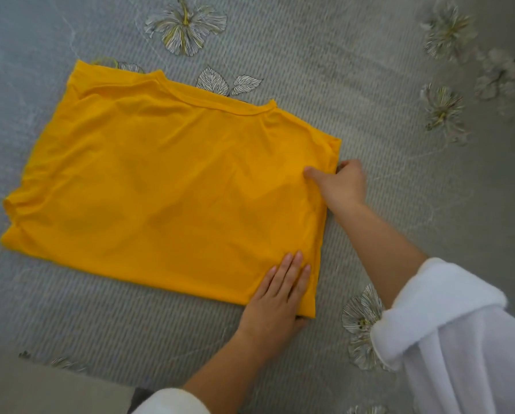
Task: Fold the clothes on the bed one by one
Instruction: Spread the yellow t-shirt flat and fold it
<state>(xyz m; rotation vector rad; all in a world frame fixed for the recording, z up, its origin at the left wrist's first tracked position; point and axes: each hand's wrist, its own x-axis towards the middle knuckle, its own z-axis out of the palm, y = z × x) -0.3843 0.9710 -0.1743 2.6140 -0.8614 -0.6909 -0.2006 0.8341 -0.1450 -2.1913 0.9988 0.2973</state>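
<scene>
Pinching the right edge of the yellow T-shirt (pixel 166 186), my right hand (pixel 344 185) has its thumb (pixel 311 172) on top of the cloth. Its other fingers are curled at the shirt's side, mostly hidden behind the hand. My left hand (pixel 275 297) lies on the shirt's near right corner. Its fingers (pixel 293 264) are straight, close together and flat on the cloth, pointing away from me. The thumb sits at the corner's edge, and I cannot tell whether it is tucked under.

The T-shirt lies flat on the bed (pixel 310 55), folded into a rough rectangle with both sleeves turned in out of sight. Its ribbed neckline (pixel 214 103) runs along the far edge, and the left end is a little rumpled. Soft creases cross the top layer, which is otherwise smooth.

The bed is covered with a grey ribbed bedspread printed with pale flowers (pixel 184 28) and outlined leaves (pixel 229 82). The leaves are just beyond the neckline, and more flowers are out to the right, well apart from the shirt. My forearms are bare, with the white sleeves pushed up. The right sleeve (pixel 447 324) is bunched near my elbow, and the left sleeve (pixel 166 401) shows at the bottom of the view.
</scene>
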